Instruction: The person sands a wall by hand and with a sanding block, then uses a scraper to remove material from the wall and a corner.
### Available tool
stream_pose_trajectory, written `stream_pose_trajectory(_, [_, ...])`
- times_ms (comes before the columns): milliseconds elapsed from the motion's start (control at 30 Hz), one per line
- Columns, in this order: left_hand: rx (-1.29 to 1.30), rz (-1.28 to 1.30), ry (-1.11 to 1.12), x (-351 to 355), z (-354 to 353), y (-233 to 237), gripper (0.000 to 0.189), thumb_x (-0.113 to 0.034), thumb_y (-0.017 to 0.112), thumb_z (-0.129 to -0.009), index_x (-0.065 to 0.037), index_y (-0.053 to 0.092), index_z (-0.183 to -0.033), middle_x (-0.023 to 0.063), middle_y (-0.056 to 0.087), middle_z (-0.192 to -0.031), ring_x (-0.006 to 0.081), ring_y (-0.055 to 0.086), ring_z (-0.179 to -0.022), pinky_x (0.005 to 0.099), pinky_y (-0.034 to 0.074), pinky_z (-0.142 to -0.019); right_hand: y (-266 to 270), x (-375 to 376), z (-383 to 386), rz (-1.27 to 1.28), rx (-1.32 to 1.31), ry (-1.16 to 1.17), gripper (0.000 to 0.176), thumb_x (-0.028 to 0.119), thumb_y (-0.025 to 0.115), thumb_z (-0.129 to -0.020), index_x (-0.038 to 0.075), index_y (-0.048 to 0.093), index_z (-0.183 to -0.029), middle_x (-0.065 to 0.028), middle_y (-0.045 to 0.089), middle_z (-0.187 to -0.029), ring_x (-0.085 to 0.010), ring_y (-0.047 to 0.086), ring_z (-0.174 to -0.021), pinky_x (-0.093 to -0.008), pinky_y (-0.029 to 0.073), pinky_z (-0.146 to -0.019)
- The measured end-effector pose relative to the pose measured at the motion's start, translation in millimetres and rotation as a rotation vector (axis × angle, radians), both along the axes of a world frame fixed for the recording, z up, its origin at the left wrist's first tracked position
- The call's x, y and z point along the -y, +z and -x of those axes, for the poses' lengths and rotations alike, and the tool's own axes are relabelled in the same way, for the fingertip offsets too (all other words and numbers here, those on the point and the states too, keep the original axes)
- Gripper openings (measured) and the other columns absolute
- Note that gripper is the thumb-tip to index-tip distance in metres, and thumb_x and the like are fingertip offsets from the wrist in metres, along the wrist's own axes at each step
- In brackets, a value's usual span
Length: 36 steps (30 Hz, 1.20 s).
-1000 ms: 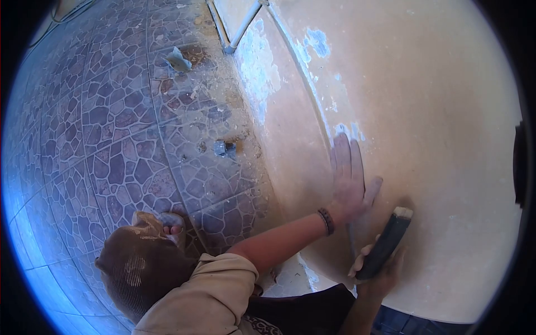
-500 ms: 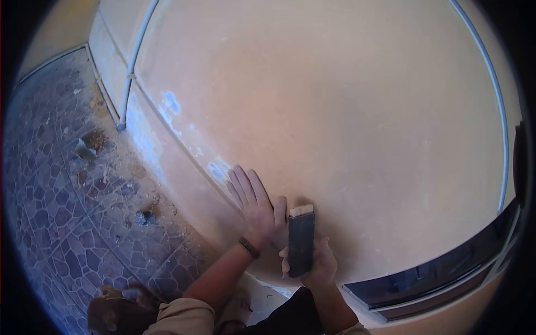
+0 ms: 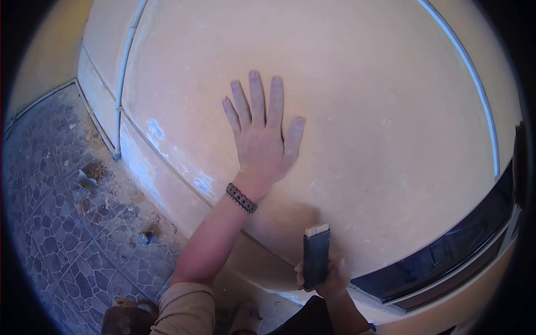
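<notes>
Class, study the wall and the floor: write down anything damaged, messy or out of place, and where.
Pale blue patches mar the wall low on its left, where the tan coat looks worn off. Dust and scraps litter the tiled floor along the wall's foot. Nothing else stands out.

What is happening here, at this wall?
A person lays the left hand flat on a beige wall, fingers spread; a bracelet sits on that wrist. Lower down, the right hand grips a dark block with a pale top end, held upright close to the wall; whether it touches cannot be told. Bluish patches show on the wall at the left, and dust and chips lie on the tiled floor below.
</notes>
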State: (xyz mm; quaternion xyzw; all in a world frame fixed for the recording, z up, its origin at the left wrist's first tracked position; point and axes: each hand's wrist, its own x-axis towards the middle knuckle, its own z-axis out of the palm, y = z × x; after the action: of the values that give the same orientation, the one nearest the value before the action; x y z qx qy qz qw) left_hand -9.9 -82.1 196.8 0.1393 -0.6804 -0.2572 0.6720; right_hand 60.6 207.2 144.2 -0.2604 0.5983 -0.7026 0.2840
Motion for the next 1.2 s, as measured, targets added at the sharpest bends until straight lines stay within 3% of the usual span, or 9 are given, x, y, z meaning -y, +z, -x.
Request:
stream_pose_trajectory(133, [0.0, 0.082, 0.012, -6.1, 0.1, 15.5, 0.068, -0.043, 0.05, -0.092, -0.013, 0.031, -0.15, 0.0205, 0.016, -0.157, 0.0496, 0.008, -0.142, 0.0628, 0.005, -0.113, 1.5, -12.1, 5.7, 0.041, 0.009, 0.067, 0.089, 0.072, 0.04, -0.087, -0.006, 0.042, -0.13, -0.0272, 0.062, -0.105, -0.0314, 0.067, -0.074, -0.0404, 0.057, -0.058])
stream_pose_trajectory(267, [0.031, 0.19, -0.05, -21.4, -6.2, 2.4, 0.065, -0.043, 0.046, -0.094, -0.008, 0.034, -0.148, 0.0235, 0.019, -0.156, 0.0494, 0.012, -0.142, 0.0625, 0.005, -0.112, 2.0, -8.1, 6.9, 0.059, 0.033, -0.021, 0.088, 0.073, 0.036, -0.088, -0.007, 0.046, -0.125, -0.027, 0.063, -0.1, -0.0319, 0.066, -0.07, -0.0401, 0.056, -0.054])
stream_pose_trajectory(333, [0.029, 0.215, -0.112, -36.0, -7.7, -14.1, 0.065, -0.043, 0.047, -0.094, -0.008, 0.036, -0.147, 0.0238, 0.021, -0.155, 0.0495, 0.014, -0.142, 0.0636, 0.006, -0.112, 7.1, 1.1, 0.0, 0.047, 0.037, -0.114, 0.088, 0.073, 0.031, -0.089, -0.008, 0.05, -0.117, -0.0267, 0.064, -0.093, -0.0338, 0.065, -0.063, -0.0407, 0.054, -0.049])
stream_pose_trajectory(533, [0.056, 0.27, -0.22, -81.8, -8.5, -70.8, 0.062, -0.044, 0.048, -0.093, -0.01, 0.041, -0.144, 0.0236, 0.024, -0.154, 0.0476, 0.016, -0.142, 0.0652, 0.009, -0.111, 6.2, 4.5, 2.5, 0.039, 0.002, -0.106, 0.09, 0.076, 0.032, -0.087, -0.007, 0.05, -0.119, -0.0253, 0.064, -0.091, -0.0341, 0.065, -0.063, -0.0405, 0.054, -0.048])
stream_pose_trajectory(633, [0.106, 0.307, -0.225, -97.1, -10.7, -96.9, 0.059, -0.046, 0.049, -0.092, -0.016, 0.044, -0.142, 0.0222, 0.027, -0.153, 0.0459, 0.018, -0.142, 0.0647, 0.009, -0.112, 3.9, -1.0, 12.9, 0.046, -0.05, 0.015, 0.09, 0.076, 0.03, -0.087, -0.005, 0.05, -0.12, -0.0244, 0.064, -0.091, -0.0342, 0.065, -0.062, -0.0413, 0.053, -0.047])
stream_pose_trajectory(733, [0.125, 0.337, -0.209, -106.6, -9.6, -119.6, 0.055, -0.048, 0.05, -0.091, -0.021, 0.049, -0.14, 0.0189, 0.03, -0.152, 0.0429, 0.02, -0.142, 0.0639, 0.008, -0.112, 6.6, 6.7, 8.4, 0.089, -0.022, -0.091, 0.09, 0.076, 0.028, -0.088, -0.004, 0.05, -0.122, -0.0231, 0.063, -0.089, -0.0338, 0.064, -0.06, -0.0418, 0.053, -0.046])
stream_pose_trajectory(833, [0.094, 0.262, -0.26, -118.3, -10.2, -139.1, 0.058, -0.047, 0.055, -0.088, -0.029, 0.046, -0.142, 0.006, 0.034, -0.153, 0.0304, 0.025, -0.143, 0.0612, 0.013, -0.113, 4.2, 8.9, 11.7, 0.096, -0.036, -0.127, 0.089, 0.074, 0.026, -0.09, -0.003, 0.048, -0.127, -0.0229, 0.062, -0.088, -0.0334, 0.063, -0.058, -0.042, 0.052, -0.045])
stream_pose_trajectory(1067, [0.16, 0.366, -0.285, -138.3, -17.4, -198.4, 0.053, -0.045, 0.058, -0.087, -0.032, 0.05, -0.137, 0.0007, 0.041, -0.148, 0.0269, 0.032, -0.138, 0.057, 0.018, -0.112, 10.4, 25.9, 17.2, 0.247, 0.002, -0.135, 0.081, 0.067, 0.024, -0.095, -0.002, 0.047, -0.13, -0.0212, 0.062, -0.089, -0.0314, 0.062, -0.056, -0.0398, 0.051, -0.042])
stream_pose_trajectory(1200, [0.215, 0.451, -0.344, -141.5, -23.0, -224.2, 0.049, -0.045, 0.06, -0.085, -0.034, 0.054, -0.132, 0.0002, 0.044, -0.142, 0.0265, 0.038, -0.131, 0.0561, 0.022, -0.109, 23.6, 28.8, 15.3, 0.306, -0.089, -0.256, 0.075, 0.062, 0.026, -0.097, -0.001, 0.044, -0.134, -0.0183, 0.062, -0.09, -0.0281, 0.059, -0.055, -0.0376, 0.05, -0.042])
